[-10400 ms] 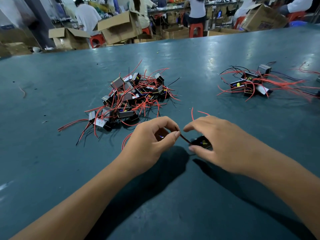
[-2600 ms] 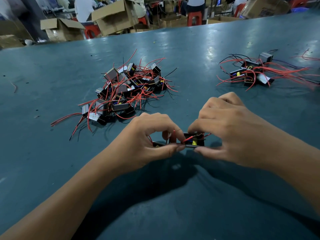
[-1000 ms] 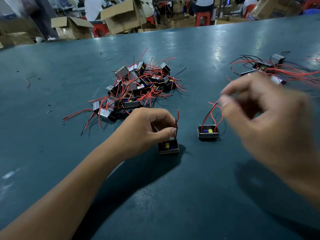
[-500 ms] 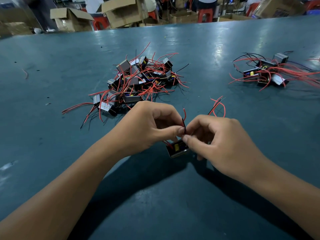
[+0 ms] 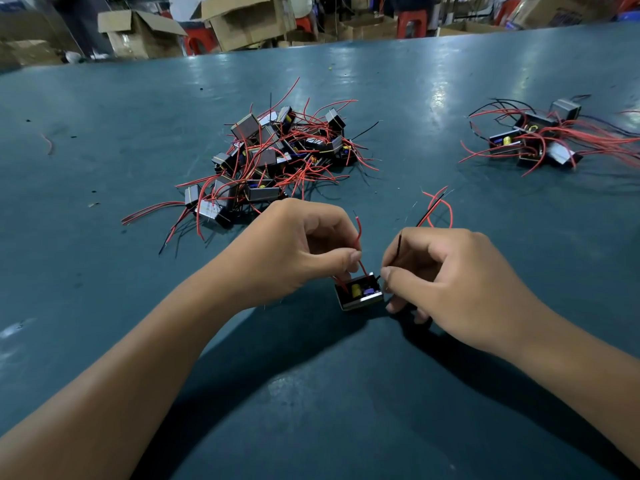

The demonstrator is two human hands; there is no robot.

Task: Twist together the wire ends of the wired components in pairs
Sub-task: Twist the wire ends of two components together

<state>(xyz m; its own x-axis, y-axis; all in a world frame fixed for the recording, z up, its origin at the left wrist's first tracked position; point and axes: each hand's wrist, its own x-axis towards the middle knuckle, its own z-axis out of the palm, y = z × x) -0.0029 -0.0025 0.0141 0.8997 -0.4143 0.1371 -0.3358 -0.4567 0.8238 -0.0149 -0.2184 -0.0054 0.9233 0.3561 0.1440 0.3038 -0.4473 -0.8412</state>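
Observation:
A small black box component [image 5: 360, 293] with a yellow and a purple part inside stands on the teal table [image 5: 104, 140] between my hands. My left hand [image 5: 294, 247] pinches its red wire [image 5: 359, 233] between thumb and forefinger. My right hand [image 5: 446, 275] pinches its black wire [image 5: 399, 247], which points upward. The two wire ends are apart. Behind my right hand, the red and black wires of a second component [image 5: 437, 209] stick up; its body is hidden.
A big pile of components with red wires [image 5: 277, 154] lies in the middle of the table. A smaller group [image 5: 540, 140] lies at the far right. Cardboard boxes [image 5: 242, 15] and red stools stand beyond the table's far edge.
Half a second ago both hands pinched the wires together above the component. Now the hands have drawn apart, each with one wire, the red left and the black right.

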